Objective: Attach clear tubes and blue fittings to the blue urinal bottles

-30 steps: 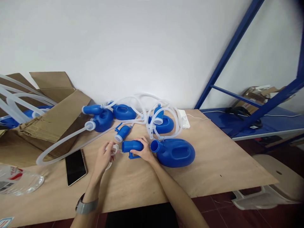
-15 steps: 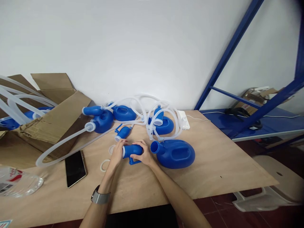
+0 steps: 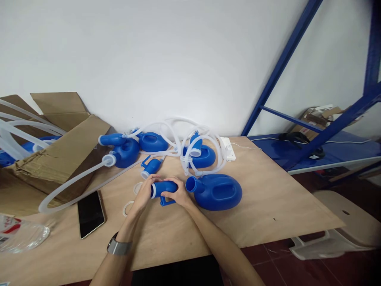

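My right hand (image 3: 177, 194) is wrapped round a short blue plastic spout piece (image 3: 163, 187) lying just above the wooden table (image 3: 268, 206). My left hand (image 3: 145, 192) has its fingers closed on the white-rimmed left end of that same piece. A large blue jug-shaped container (image 3: 217, 191) lies right of my hands, its neck pointing at them. Two white rings (image 3: 128, 207) lie on the table beside my left hand. Another loose blue spout (image 3: 151, 167) lies just behind.
Several more blue containers (image 3: 126, 150) with translucent hoses (image 3: 74, 180) crowd the back of the table. An open cardboard box (image 3: 56, 155) stands at the left. A black phone (image 3: 90, 213) and clear plastic bag (image 3: 22, 235) lie front left. Blue shelving (image 3: 327, 131) and a white stool (image 3: 342, 222) stand right.
My left hand let go of a white ring, moved right and closed on the left end of the blue spout. The right hand kept its hold.
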Demonstrator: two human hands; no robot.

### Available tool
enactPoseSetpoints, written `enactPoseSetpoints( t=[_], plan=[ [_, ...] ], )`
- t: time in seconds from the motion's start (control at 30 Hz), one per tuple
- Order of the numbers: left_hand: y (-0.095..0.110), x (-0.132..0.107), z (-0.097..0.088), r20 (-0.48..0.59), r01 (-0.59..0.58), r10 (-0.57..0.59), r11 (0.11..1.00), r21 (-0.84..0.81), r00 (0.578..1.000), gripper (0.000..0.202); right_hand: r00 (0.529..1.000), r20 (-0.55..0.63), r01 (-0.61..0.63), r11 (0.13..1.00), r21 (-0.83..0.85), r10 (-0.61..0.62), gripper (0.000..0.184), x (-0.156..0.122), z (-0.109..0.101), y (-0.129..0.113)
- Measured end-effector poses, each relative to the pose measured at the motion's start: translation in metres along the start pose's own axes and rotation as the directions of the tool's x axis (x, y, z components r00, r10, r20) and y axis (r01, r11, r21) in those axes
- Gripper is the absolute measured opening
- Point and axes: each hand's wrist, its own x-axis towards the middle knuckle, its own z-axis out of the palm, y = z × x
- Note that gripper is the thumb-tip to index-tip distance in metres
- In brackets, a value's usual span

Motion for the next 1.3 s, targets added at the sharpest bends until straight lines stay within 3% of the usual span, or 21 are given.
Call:
enactPoseSetpoints(
  t=[0.33,0.57,0.77,0.87,1.03,1.17,1.3],
  plan=[
    [0.002,0.002,0.016,-0.09,-0.036,0.04,0.998,0.045,0.995,0.036,0.999,-0.004,0.045,0.999,0.027,-0.045,0.049,-0.003,-0.001,0.003],
    [0.007,0.0,0.021,-0.017,-0.152,0.154,0.984,0.095,0.988,0.034,0.999,0.037,0.004,0.999,0.04,-0.005,0.051,-0.001,-0.007,0.01],
    [-0.006,0.01,0.017,0.008,-0.202,0.205,0.957,0.21,0.979,0.043,0.995,0.049,-0.086,0.996,0.009,0.085,0.049,0.0,-0.006,0.011],
    [-0.018,0.008,0.002,-0.102,-0.15,0.193,0.931,0.332,0.976,0.046,1.0,-0.006,-0.022,0.989,-0.149,0.021,0.048,0.001,-0.007,0.012],
    [-0.044,-0.002,-0.046,-0.257,0.0,0.158,0.852,0.524,0.953,0.047,0.997,-0.059,0.016,0.884,-0.467,-0.049,0.053,0.001,-0.007,0.017],
    [-0.065,-0.008,-0.076,-0.168,0.02,0.112,0.774,0.633,0.979,0.055,0.993,-0.031,0.069,0.781,-0.621,-0.112,0.068,-0.002,-0.002,0.02],
    [-0.077,-0.023,-0.09,-0.038,0.012,0.02,0.716,0.698,0.999,0.066,0.992,-0.079,0.015,0.715,-0.699,-0.098,0.082,-0.006,-0.002,0.018]
  ],
)
